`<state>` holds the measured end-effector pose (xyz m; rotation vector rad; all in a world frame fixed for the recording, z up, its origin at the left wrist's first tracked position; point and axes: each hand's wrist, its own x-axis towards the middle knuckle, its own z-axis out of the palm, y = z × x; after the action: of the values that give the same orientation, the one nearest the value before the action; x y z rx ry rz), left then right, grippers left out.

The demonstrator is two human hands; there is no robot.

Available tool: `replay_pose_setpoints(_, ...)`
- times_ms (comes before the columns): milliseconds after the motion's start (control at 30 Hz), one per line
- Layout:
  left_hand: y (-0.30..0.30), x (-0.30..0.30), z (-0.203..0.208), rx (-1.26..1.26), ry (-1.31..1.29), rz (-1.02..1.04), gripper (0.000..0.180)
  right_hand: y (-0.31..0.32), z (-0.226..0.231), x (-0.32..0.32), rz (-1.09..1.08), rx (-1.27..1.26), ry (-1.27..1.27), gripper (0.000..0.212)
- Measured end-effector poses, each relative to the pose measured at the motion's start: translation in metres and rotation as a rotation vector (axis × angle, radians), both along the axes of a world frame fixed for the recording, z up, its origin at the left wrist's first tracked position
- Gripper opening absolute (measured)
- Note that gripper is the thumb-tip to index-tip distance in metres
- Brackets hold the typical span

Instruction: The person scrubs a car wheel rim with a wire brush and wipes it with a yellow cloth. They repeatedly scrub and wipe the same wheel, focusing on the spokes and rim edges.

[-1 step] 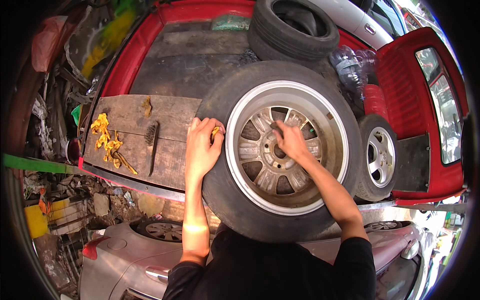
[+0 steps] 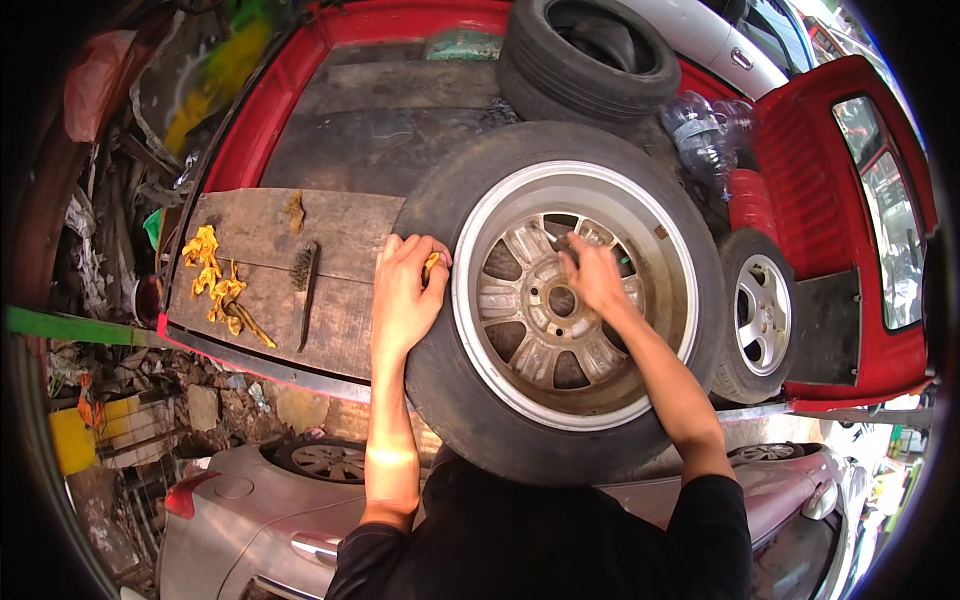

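A car wheel (image 2: 560, 300), a worn black tyre on a dull silver alloy rim, lies flat at the rear edge of a red truck bed (image 2: 300, 110), partly overlapping a weathered wooden board (image 2: 330, 250). The person's left hand (image 2: 405, 290) rests palm-down on the tyre's left sidewall, the fingers curled loosely around a small yellow object (image 2: 431, 264); what it is cannot be made out. The right hand (image 2: 592, 275) reaches into the spokes just above the hub (image 2: 561, 300), its fingertips pinched together on something too small and blurred to identify, so whether it truly grips anything cannot be told.

On the board, left of the wheel, lie a wire brush (image 2: 305, 285) and, further left, a scatter of yellow-orange scraps (image 2: 215, 285). Behind the wheel, a bare black tyre (image 2: 590, 55) leans at the far end of the bed, with clear plastic bottles (image 2: 705, 130) to its right. A smaller wheel with a silver rim (image 2: 760, 315) stands just beside the large wheel's right edge. Below, a silver car (image 2: 290, 500) is parked.
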<state>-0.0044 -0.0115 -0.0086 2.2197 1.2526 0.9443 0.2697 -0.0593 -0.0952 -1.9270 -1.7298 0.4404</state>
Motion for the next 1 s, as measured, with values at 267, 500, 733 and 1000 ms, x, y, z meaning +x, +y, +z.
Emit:
replay_pose_setpoints(267,0.005,0.003,0.002,-0.012,-0.016,0.011,0.004,0.007,-0.007,0.004,0.033,0.044,0.002,0.029)
replay_pose_setpoints(500,0.005,0.003,0.004,-0.028,0.011,0.009,0.005,0.005,-0.009,0.0,0.101,-0.02,0.051,0.029)
replay_pose_setpoints(733,0.006,0.004,0.004,-0.032,0.019,0.011,0.006,0.013,-0.024,0.008,-0.024,0.134,-0.01,0.038)
replay_pose_setpoints(1000,0.005,0.004,0.001,-0.006,0.049,-0.007,0.005,0.015,-0.008,-0.06,-0.591,-0.223,1.384,0.021)
